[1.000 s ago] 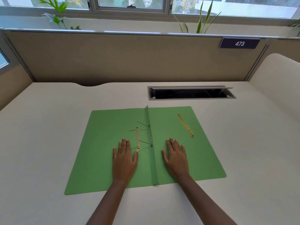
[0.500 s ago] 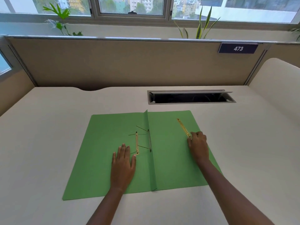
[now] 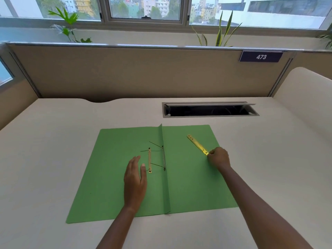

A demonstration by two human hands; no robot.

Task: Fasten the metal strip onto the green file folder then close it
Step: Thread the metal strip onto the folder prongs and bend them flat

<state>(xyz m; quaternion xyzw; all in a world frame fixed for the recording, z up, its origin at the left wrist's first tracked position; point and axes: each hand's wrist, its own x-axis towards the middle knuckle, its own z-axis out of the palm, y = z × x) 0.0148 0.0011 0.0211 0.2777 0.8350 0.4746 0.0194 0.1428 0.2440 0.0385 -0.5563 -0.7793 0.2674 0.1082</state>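
The green file folder [image 3: 111, 177] lies open and flat on the desk. A loose brass metal strip [image 3: 196, 144] rests diagonally on its right leaf. My right hand [image 3: 218, 158] pinches the strip's near end with its fingertips. Beside the spine, a second brass bar [image 3: 149, 159] and a grey fastener base [image 3: 163, 155] sit with thin prongs sticking out. My left hand [image 3: 134, 178] is on the left leaf, just left of that bar, tilted onto its edge with the fingers together and holding nothing.
A rectangular cable slot [image 3: 210, 110] with a raised lid is cut into the desk behind the folder. A beige partition [image 3: 143, 74] bearing a "473" plate [image 3: 260, 56] closes the far side. A curved divider [image 3: 309, 90] rises at the right.
My right hand left the folder near the spine, moved to the loose strip and closed its fingers on the near end. My left hand rolled from flat onto its edge.
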